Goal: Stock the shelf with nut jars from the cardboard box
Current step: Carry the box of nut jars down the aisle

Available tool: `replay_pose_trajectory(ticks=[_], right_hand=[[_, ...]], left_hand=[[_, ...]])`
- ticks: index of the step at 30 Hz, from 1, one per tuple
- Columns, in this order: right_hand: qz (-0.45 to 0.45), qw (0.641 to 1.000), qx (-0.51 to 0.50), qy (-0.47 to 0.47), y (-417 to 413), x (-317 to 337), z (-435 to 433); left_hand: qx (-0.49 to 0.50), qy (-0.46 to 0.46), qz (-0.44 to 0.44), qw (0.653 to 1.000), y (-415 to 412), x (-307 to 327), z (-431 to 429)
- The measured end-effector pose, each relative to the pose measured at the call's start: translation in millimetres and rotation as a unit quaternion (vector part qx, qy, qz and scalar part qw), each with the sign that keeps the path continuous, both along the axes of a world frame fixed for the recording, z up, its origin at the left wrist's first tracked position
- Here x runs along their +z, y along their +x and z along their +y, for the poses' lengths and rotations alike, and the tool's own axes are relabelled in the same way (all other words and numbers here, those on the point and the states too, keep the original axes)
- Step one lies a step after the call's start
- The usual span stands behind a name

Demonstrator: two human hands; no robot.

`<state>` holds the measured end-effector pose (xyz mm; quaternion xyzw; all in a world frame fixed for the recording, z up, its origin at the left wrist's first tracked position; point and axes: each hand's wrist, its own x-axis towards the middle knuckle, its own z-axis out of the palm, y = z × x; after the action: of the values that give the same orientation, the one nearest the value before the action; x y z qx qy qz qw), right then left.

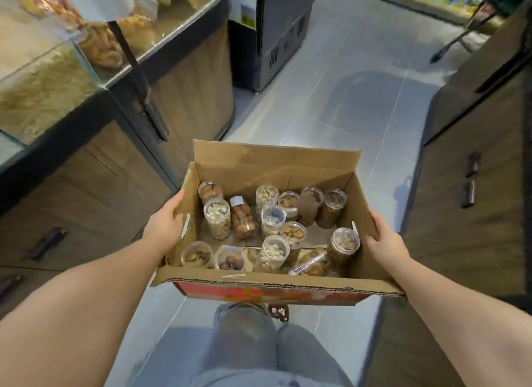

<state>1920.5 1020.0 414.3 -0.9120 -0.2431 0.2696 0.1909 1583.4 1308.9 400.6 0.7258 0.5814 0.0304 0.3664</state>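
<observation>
One open brown corrugated cardboard box (276,167), red print on its near outer face, was held above the pale grey tiled floor (359,104) in an aisle. Left hand (166,219) was clamped on the box's left wall, fingers curled over the rim. Right hand (384,237) was clamped on the right wall, thumb along the top edge. Both grips closed on cardboard only; no jar in either hand.

Contents: clear plastic cylindrical nut jars, count 14 visible. Most stood upright. One jar with a white lid (243,221) leaned tilted among the left group, and one jar at the near edge (309,264) lay on its side. Pale shelled nuts showed in about four, e.g. the jar at left (217,219); brown nuts in the rest, e.g. the jar at right (344,242). Exact count uncertain where jars overlapped near the front wall.

One glass-fronted display counter with wood-look panels (86,69) stood at left; one dark wood-look cabinet (475,185) at right. Two legs in grey trousers (250,343) were visible below the box.
</observation>
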Motion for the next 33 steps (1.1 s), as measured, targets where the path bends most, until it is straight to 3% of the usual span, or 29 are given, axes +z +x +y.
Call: replay_pose_trajectory(ticks=[13, 21, 27, 33], right_hand=[[0.033, 0.987, 0.157, 0.013, 201.8, -52.2, 274.8], [0.063, 0.969, 0.237, -0.008, 292.5, -108.1, 425.4], [0.028, 0.928, 0.371, -0.026, 347.9, -183.5, 537.0], [-0.009, 0.878, 0.476, -0.038, 361.5, -293.9, 624.9]], left_hand=[[0.157, -0.043, 0.036, 0.986, 126.8, -52.1, 151.2], [0.278, -0.048, 0.044, 0.958, 190.2, -99.8, 200.5], [0.401, -0.044, 0.033, 0.914, 253.8, -176.8, 208.4], [0.461, -0.015, 0.023, 0.887, 281.6, -307.2, 211.3]])
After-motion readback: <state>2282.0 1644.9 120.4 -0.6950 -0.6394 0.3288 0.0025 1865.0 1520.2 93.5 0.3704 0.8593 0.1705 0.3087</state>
